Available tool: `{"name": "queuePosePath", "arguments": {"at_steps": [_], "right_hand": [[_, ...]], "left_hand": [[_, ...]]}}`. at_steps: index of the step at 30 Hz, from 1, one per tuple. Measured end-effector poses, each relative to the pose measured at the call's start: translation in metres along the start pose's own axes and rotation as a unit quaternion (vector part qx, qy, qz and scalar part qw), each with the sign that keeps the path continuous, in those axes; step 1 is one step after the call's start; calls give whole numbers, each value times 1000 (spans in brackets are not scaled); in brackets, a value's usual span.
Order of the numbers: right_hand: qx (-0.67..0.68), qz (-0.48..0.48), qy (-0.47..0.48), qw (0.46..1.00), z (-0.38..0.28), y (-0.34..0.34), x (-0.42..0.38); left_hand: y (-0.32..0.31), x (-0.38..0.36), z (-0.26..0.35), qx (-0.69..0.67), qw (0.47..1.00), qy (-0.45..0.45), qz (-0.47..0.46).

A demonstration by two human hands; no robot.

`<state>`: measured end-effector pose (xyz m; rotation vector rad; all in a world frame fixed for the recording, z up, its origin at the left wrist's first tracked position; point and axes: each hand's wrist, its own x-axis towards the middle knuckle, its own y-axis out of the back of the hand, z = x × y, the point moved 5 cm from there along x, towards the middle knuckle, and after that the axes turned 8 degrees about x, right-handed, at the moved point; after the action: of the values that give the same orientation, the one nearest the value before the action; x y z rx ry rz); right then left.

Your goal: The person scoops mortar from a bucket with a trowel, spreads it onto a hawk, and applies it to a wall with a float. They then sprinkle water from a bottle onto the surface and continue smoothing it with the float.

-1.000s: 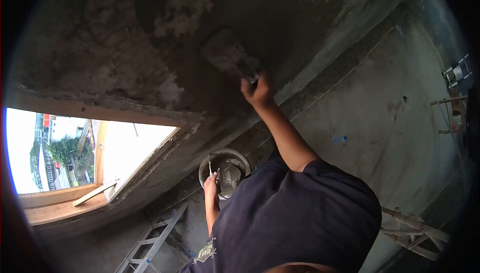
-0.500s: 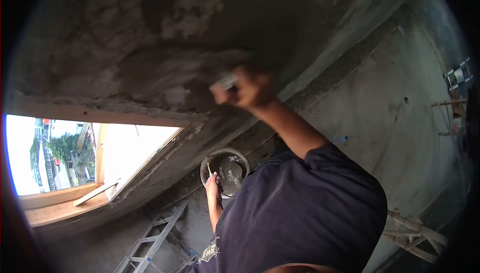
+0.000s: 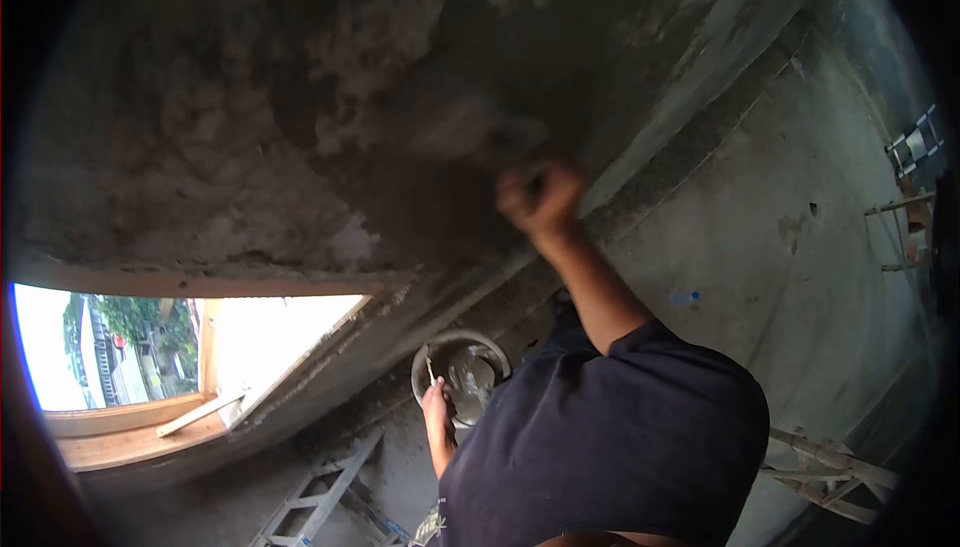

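My right hand (image 3: 543, 202) is raised to the cement wall (image 3: 230, 137), its fingers closed around the handle of what looks like a plastering trowel (image 3: 475, 135). The tool's blade is smeared by motion against a dark, damp patch of plaster. Lower down, my left hand (image 3: 437, 404) is closed on a thin pale stick (image 3: 431, 367); its kind cannot be made out. The stick reaches over a round bucket (image 3: 488, 340) with grey wet mix inside. My left fingers are partly hidden, close to the bucket's near side.
A window opening with a wooden frame (image 3: 140, 447) lies to the left, buildings and trees outside. A ladder (image 3: 325, 502) stands at the lower left. Bamboo scaffolding (image 3: 835, 467) is at the lower right. A blue plastic bottle (image 3: 684, 298) lies farther back.
My right hand has swept the trowel rightward along the wall. The view has shifted, so the window and bucket sit lower. My left hand still holds the stick at the bucket.
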<state>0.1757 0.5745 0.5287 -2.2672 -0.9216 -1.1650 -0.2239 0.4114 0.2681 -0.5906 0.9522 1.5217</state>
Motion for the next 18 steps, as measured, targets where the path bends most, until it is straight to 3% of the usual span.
{"name": "queuePosePath", "arguments": {"at_steps": [1,2,4,6,8,10,11,13,15,17,18], "right_hand": [[-38,61,-149,986,21,27,16],[-27,165,-75,983,20,47,53],[-20,216,-254,943,31,72,97],[31,229,-192,954,-12,46,127],[70,105,-85,988,-43,2,103],[-51,-125,2,991,-69,-21,74],[-54,-126,2,991,-52,-16,66],[-58,-32,80,995,-16,8,60],[-27,67,-7,997,12,48,95],[-22,140,-156,978,25,73,128],[-27,134,-159,978,12,67,133]], "left_hand": [[-1,-1,2,6,1000,3,2],[-4,-2,4,-2,1000,4,1],[-4,4,-5,-16,1000,1,-5],[-10,4,-9,-14,1000,10,-10],[-22,5,-4,-16,1000,21,-9],[-30,2,3,-21,1000,17,-13],[-34,1,5,-30,999,13,-18],[-38,3,8,-19,1000,4,-20],[-36,-3,12,-17,1000,-13,4],[-39,-3,14,-24,1000,-12,8],[-39,2,11,-30,999,-22,8]]}}
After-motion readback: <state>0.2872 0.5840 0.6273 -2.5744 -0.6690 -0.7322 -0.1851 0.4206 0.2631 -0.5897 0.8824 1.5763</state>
